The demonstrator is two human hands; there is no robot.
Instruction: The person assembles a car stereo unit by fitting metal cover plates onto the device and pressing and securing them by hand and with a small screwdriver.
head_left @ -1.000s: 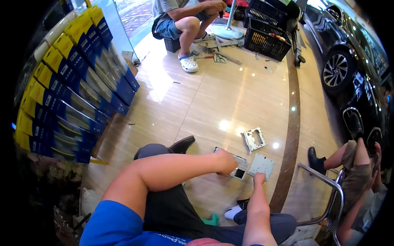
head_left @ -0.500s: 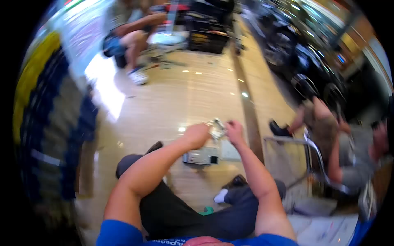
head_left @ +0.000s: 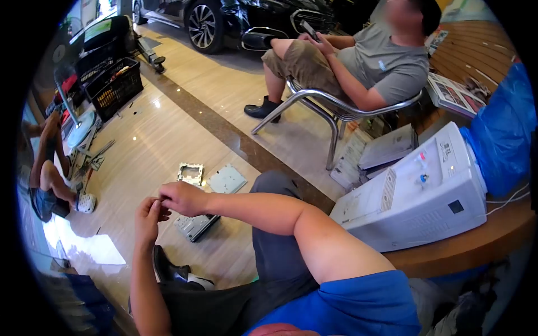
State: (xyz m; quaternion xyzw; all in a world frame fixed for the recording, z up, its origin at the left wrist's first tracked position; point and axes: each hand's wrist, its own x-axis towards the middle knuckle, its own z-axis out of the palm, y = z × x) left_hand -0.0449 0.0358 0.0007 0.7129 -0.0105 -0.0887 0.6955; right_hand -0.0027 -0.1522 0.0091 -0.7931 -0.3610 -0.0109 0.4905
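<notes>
My left hand (head_left: 147, 220) is raised above the floor with its thumb and fingers pinched together. My right hand (head_left: 185, 199) meets it at the fingertips, its fingers also closed; whatever lies between them is too small or hidden to make out. Just beyond the hands, a cream-coloured open rectangular frame (head_left: 191, 174) lies on the floor. To its right is a flat grey metal plate (head_left: 227, 178). Below my right wrist sits a silver metal box-shaped device (head_left: 195, 226), partly covered by the hand and forearm.
A person in a grey shirt (head_left: 386, 61) sits on a metal-armed chair (head_left: 319, 103), holding a phone. A white water dispenser (head_left: 414, 196) lies at right beside a blue plastic bag (head_left: 504, 134). Black crates (head_left: 115, 89), another seated person (head_left: 47, 162) and a car (head_left: 235, 22) are farther off.
My view has swung right, bringing the seated person and dispenser nearer the middle. The cream frame showed between my hands earlier; now they are close together, with it beyond them.
</notes>
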